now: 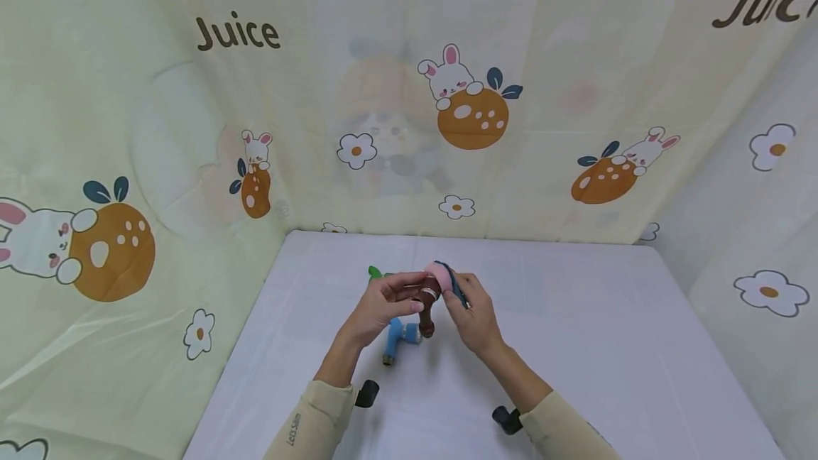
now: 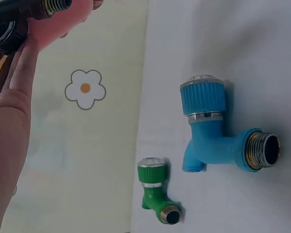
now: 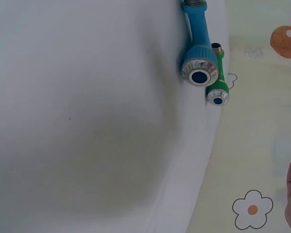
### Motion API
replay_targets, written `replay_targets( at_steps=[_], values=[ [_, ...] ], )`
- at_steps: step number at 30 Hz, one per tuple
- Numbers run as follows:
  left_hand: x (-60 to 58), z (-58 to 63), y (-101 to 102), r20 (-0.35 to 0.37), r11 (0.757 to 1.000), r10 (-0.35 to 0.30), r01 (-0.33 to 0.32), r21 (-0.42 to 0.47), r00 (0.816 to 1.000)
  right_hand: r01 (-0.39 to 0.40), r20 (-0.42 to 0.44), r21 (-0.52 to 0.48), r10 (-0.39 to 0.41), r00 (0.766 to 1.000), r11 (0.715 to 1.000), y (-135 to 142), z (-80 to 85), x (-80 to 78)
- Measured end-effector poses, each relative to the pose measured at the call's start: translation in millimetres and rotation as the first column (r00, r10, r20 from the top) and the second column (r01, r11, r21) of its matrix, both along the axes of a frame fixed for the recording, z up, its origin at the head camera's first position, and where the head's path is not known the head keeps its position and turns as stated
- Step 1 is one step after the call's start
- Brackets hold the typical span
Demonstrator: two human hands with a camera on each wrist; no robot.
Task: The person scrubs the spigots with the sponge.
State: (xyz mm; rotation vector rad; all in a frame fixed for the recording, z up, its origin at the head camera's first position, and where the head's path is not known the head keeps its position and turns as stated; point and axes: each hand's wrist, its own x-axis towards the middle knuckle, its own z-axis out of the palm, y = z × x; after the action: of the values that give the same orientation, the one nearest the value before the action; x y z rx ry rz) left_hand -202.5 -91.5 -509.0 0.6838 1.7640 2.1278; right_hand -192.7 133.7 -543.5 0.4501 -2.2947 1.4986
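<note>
My left hand (image 1: 375,312) grips a dark brown tap (image 1: 426,318), held up above the table with one end pointing down. Its threaded end shows at the top of the left wrist view. In my right hand (image 1: 474,316) is a soft-looking pink pad (image 1: 438,272) with a dark blue-green side, pinched between thumb and fingers. The pad lies against the upper part of the tap. Below the hands, a blue tap (image 2: 208,141) rests on the table, and farther back lies a smaller-looking green tap (image 2: 155,191), mostly hidden behind the left hand in the head view.
A white-covered table (image 1: 575,346) spreads under both hands. Behind it and at the sides hangs a pale curtain (image 1: 543,183) printed with rabbits, oranges and flowers. Black camera mounts (image 1: 508,419) jut from both wrists near the sleeves.
</note>
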Motion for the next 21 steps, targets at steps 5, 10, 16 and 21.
replay_targets(
  at_steps=[5,10,16,21],
  values=[
    [-1.1,-1.3,2.3,-0.029,0.999,0.030,-0.030,-0.015,0.999,-0.003,0.068,-0.100,0.010,0.998,0.995,-1.2,2.4,2.7],
    [-1.9,-4.6,2.4,-0.041,0.995,0.088,-0.090,-0.043,0.995,0.023,0.154,-0.194,0.008,0.988,0.981,-0.9,1.7,4.9],
    [-4.7,-9.1,5.6,-0.059,0.987,0.161,-0.161,0.000,0.985,0.050,0.203,-0.217,-0.005,0.979,0.975,1.2,-2.0,3.6],
    [-4.8,-9.0,9.0,-0.043,0.956,0.293,-0.292,0.029,0.955,0.057,0.225,-0.238,-0.002,0.974,0.970,1.8,-3.2,3.8]
  ],
)
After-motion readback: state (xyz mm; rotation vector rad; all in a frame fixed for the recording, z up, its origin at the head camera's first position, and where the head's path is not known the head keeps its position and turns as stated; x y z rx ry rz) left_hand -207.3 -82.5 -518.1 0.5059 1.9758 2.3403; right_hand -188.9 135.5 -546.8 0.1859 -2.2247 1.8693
